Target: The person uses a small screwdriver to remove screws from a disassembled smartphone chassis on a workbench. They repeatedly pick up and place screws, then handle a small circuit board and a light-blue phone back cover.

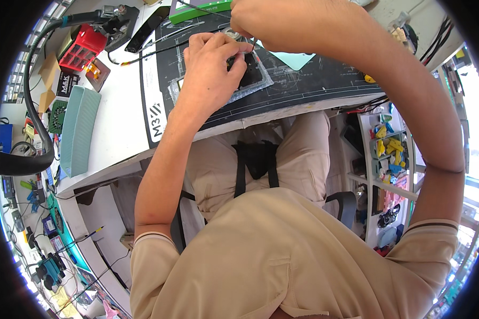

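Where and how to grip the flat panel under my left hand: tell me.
Probably best by the pale right border of the flat panel, coming in from the right: it lies flat on the dark mat, and that edge shows uncovered, while the left hand covers much of the left side.

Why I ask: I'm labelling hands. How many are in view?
2: the left hand over the flat dark item on the black mat; the right hand just to its right, partly cut off by the top edge.

Head-worn left fisheye: looks down, close, over torso (282, 250), hands (212, 69), desk (120, 114).
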The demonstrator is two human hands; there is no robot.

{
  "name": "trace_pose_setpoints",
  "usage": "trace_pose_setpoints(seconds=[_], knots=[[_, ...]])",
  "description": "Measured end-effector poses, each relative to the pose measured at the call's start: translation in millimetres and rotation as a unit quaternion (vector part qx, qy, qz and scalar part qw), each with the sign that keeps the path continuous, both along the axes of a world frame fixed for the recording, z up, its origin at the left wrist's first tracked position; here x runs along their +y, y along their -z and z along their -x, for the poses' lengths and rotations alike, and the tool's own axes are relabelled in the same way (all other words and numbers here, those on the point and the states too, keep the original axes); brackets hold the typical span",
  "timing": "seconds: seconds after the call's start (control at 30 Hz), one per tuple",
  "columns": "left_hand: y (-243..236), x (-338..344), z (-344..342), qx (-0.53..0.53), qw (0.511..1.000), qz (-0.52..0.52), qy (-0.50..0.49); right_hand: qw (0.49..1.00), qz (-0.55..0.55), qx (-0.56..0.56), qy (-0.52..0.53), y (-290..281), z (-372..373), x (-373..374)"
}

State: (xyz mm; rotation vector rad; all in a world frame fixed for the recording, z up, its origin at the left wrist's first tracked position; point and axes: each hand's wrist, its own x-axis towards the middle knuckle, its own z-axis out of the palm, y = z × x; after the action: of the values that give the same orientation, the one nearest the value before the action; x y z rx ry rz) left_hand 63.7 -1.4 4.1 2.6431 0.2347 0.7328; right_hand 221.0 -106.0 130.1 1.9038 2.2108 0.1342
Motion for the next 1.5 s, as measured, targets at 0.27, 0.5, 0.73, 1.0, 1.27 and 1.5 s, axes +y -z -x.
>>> trace_pose_setpoints(seconds=[0.27,0.5,0.73,1.0,1.27,1.5], knots=[[3.9,1.5,0.9,0.009,1.000,-0.022,-0.005,1.000,0.027,-0.004,0.013,-1.4,2.0,5.6],[4.3,2.5,1.2,0.000,0.999,-0.035,-0.006,0.998,0.052,0.008,0.025,-14.9,8.3,4.0],[5.0,2.8,1.6,0.008,0.999,-0.030,-0.003,0.998,0.050,-0.007,0.022,-4.3,6.9,11.8],[-6.6,-3.6,23.3,0.036,0.999,-0.014,-0.012,0.984,0.157,0.001,0.082,-32.2,22.3,24.0],[2.9,-11.3,37.3,0.040,0.999,-0.016,-0.022,0.976,0.189,-0.024,0.106,-31.4,23.6,37.4],[3.7,-10.9,37.6,0.040,0.999,0.000,-0.025,0.977,0.170,-0.070,0.108,-13.1,20.4,44.4]])
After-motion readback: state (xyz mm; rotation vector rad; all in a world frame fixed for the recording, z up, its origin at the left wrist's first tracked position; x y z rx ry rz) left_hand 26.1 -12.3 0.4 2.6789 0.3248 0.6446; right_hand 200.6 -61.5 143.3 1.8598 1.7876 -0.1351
